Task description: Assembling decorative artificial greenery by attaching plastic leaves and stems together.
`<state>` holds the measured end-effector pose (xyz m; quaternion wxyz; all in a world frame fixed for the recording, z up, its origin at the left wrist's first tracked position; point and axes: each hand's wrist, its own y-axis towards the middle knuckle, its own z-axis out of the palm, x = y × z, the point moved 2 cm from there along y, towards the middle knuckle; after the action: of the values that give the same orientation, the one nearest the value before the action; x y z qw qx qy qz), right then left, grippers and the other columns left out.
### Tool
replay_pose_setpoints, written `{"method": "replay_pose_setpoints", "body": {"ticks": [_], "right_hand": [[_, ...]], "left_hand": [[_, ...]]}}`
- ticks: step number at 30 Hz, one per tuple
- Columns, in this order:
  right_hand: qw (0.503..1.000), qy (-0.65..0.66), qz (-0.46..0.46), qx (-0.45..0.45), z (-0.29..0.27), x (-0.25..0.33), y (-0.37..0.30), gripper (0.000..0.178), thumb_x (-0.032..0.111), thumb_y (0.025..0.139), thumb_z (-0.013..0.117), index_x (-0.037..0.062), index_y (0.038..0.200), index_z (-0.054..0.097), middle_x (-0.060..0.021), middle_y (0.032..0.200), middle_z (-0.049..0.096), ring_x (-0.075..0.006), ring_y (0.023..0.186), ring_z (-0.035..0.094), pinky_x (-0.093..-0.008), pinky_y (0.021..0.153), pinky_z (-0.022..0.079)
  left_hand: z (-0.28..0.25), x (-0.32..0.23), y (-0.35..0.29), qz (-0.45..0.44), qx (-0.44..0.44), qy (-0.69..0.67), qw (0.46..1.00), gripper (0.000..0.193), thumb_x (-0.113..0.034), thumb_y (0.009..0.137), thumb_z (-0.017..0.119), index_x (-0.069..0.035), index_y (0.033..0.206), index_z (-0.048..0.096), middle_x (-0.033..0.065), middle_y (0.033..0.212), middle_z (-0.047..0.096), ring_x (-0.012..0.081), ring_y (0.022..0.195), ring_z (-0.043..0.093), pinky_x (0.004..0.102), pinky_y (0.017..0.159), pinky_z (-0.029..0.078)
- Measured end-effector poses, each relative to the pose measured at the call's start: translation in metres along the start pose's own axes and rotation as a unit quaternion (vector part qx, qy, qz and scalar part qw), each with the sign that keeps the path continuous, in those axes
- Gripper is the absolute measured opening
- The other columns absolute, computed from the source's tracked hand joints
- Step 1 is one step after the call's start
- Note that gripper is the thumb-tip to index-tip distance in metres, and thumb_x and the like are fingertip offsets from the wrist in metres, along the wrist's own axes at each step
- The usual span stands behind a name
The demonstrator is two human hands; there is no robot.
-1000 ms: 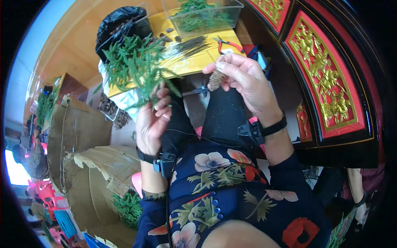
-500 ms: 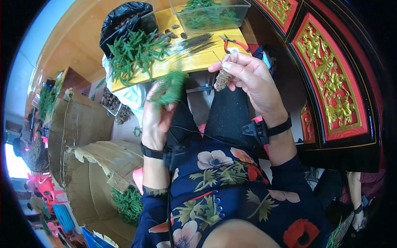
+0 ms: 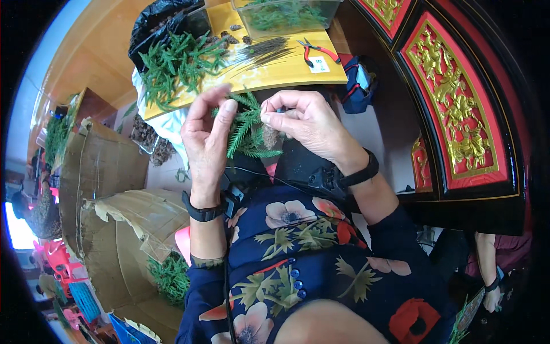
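My left hand (image 3: 205, 137) is closed at the base of a green artificial pine sprig (image 3: 247, 131), its thumb raised and the fingers slightly blurred. The sprig's needled branches fan out toward my other hand. Between thumb and fingertips, my right hand (image 3: 312, 121) pinches the top of a small brown pine cone (image 3: 270, 137), which hangs down against the sprig. Both hands are close together above my lap, just short of the table's near edge. The pinching fingertips hide where cone and sprig meet.
On the yellow table (image 3: 229, 86) lie a heap of green sprigs (image 3: 172, 71), thin dark wires (image 3: 264, 54), several pine cones (image 3: 229, 38) and red-handled pliers (image 3: 314, 50). Behind are a black bag (image 3: 154, 31) and a clear bin (image 3: 286, 24). A cardboard box (image 3: 117, 252) stands left; a carved panel (image 3: 452, 103) right.
My right hand has moved left and down with the pine cone, bringing it against the sprig. The sprig, blurred by motion before, now shows clearly beside my left hand. The view has shifted slightly.
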<state>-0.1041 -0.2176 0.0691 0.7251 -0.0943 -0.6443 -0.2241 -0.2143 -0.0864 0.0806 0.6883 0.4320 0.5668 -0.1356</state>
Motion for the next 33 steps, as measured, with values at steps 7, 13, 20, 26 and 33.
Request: {"method": "replay_pose_setpoints", "body": {"ticks": [7, 13, 20, 26, 33], "right_hand": [[0.995, -0.002, -0.071, -0.075, 0.002, 0.007, 0.000, 0.011, 0.009, 0.087, 0.059, 0.0002, 0.094, 0.059, -0.0016, 0.096, 0.058, -0.0024, 0.072, 0.051, -0.0159, 0.058, 0.040], [0.990, 0.024, -0.081, -0.113, -0.003, 0.000, 0.002, 0.011, 0.009, 0.088, 0.058, -0.0005, 0.093, 0.059, -0.0021, 0.091, 0.059, -0.0028, 0.069, 0.050, -0.0163, 0.057, 0.040], [0.990, 0.085, -0.031, -0.111, -0.008, -0.012, 0.010, 0.015, 0.014, 0.089, 0.056, 0.0006, 0.096, 0.059, -0.0009, 0.083, 0.058, -0.0052, 0.066, 0.052, -0.0181, 0.058, 0.041], [0.978, 0.180, -0.003, -0.107, -0.010, -0.020, 0.012, 0.016, 0.015, 0.091, 0.054, 0.0026, 0.101, 0.057, -0.0013, 0.087, 0.059, -0.0071, 0.071, 0.054, -0.0194, 0.060, 0.041], [0.946, 0.304, -0.012, -0.114, -0.011, -0.025, 0.012, 0.018, 0.015, 0.092, 0.052, 0.0036, 0.105, 0.055, -0.0032, 0.095, 0.060, -0.0101, 0.078, 0.056, -0.0235, 0.064, 0.042]], "left_hand": [[-0.006, -0.006, 0.001, -0.078, -0.104, -0.168, 0.977, 0.029, -0.011, 0.090, 0.054, -0.001, 0.117, 0.049, 0.0059, 0.097, 0.060, 0.0111, 0.093, 0.057, 0.0196, 0.076, 0.044], [-0.007, 0.009, -0.001, -0.190, -0.008, -0.266, 0.945, 0.034, -0.010, 0.087, 0.057, 0.000, 0.118, 0.046, 0.0068, 0.099, 0.061, 0.0116, 0.092, 0.058, 0.0210, 0.077, 0.046], [-0.007, 0.006, -0.001, -0.130, 0.013, -0.163, 0.978, 0.051, 0.002, 0.077, 0.066, 0.000, 0.121, 0.041, 0.0056, 0.094, 0.061, 0.0120, 0.086, 0.061, 0.0200, 0.073, 0.047], [-0.001, -0.004, -0.002, -0.141, 0.033, -0.151, 0.978, 0.070, 0.003, 0.074, 0.067, -0.003, 0.132, 0.028, 0.0077, 0.093, 0.061, 0.0128, 0.085, 0.061, 0.0187, 0.063, 0.048], [0.002, -0.007, -0.004, -0.147, 0.043, -0.154, 0.976, 0.080, 0.001, 0.075, 0.068, -0.007, 0.138, 0.020, 0.0097, 0.093, 0.061, 0.0135, 0.082, 0.062, 0.0190, 0.058, 0.048]]}}
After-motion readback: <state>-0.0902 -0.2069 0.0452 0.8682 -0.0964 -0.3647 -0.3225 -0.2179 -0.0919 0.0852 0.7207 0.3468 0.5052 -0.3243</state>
